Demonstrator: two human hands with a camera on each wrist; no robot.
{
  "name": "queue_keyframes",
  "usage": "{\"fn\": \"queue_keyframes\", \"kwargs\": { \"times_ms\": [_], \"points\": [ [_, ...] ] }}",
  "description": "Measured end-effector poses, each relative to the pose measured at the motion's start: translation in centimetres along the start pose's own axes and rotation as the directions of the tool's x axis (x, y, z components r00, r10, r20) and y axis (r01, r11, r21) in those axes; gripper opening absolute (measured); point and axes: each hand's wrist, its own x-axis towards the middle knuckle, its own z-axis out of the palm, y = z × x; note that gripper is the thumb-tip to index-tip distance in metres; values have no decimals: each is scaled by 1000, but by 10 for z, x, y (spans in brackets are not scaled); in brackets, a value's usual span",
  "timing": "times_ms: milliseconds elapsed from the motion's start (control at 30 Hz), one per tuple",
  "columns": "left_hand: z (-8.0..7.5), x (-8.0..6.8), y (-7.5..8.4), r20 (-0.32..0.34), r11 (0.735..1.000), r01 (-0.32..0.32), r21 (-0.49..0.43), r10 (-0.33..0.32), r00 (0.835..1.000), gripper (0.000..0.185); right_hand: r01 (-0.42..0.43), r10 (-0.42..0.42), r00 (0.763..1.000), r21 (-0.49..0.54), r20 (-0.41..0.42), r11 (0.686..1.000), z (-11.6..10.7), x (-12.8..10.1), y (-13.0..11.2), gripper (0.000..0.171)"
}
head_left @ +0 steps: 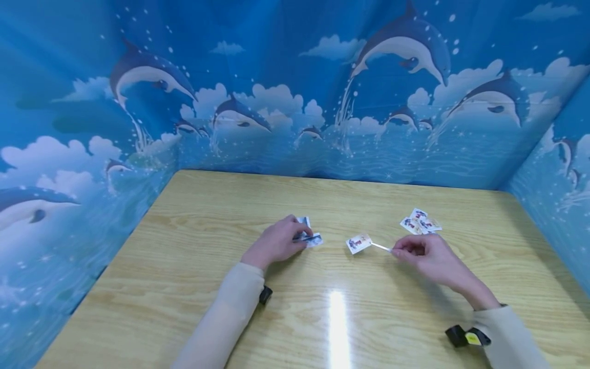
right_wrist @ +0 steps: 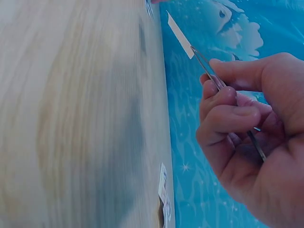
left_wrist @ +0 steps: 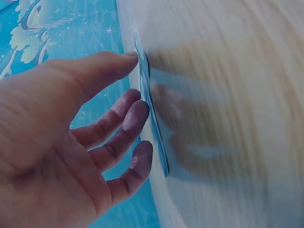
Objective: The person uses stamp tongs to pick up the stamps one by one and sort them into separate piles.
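Note:
My right hand [head_left: 428, 259] pinches a pair of metal tweezers [head_left: 381, 247] between thumb and fingers. Held in the tweezers' tips is a small white stamp [head_left: 358, 243] with a coloured picture; its toothed edge shows in the right wrist view, where the stamp [right_wrist: 179, 35] is raised off the table. On the table, my left hand [head_left: 278, 240] rests its thumb and fingertips on blue-and-white stamps [head_left: 315, 240], partly covering them. From the left wrist view, these fingers are loosely bent over a thin blue stamp [left_wrist: 154, 118] lying flat.
Several overlapping picture stamps [head_left: 420, 221] lie just beyond my right hand. The wooden table [head_left: 184, 225] ends at a blue dolphin-print cloth [head_left: 295, 102] behind and at both sides. A bright reflection crosses the table's near middle.

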Motion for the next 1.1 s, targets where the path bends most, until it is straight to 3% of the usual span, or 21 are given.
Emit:
{"fn": "queue_keyframes", "kwargs": {
  "times_ms": [200, 467, 1100],
  "points": [
    [4, 2, 0, 4, 1000, -3, 1, 3, 1000, 30, -62, 62, 998, 10, -11, 998, -10, -4, 8, 23],
    [8, 1, 1, 83, 999, -35, -35, 38, 996, 35, -91, 92, 995, 19, -31, 996, -18, -7, 23, 26],
    [12, -2, 4, 69, 999, -11, -36, 14, 997, 34, -138, 135, 984, -17, -114, 990, -42, -12, 45, 38]
  ]
}}
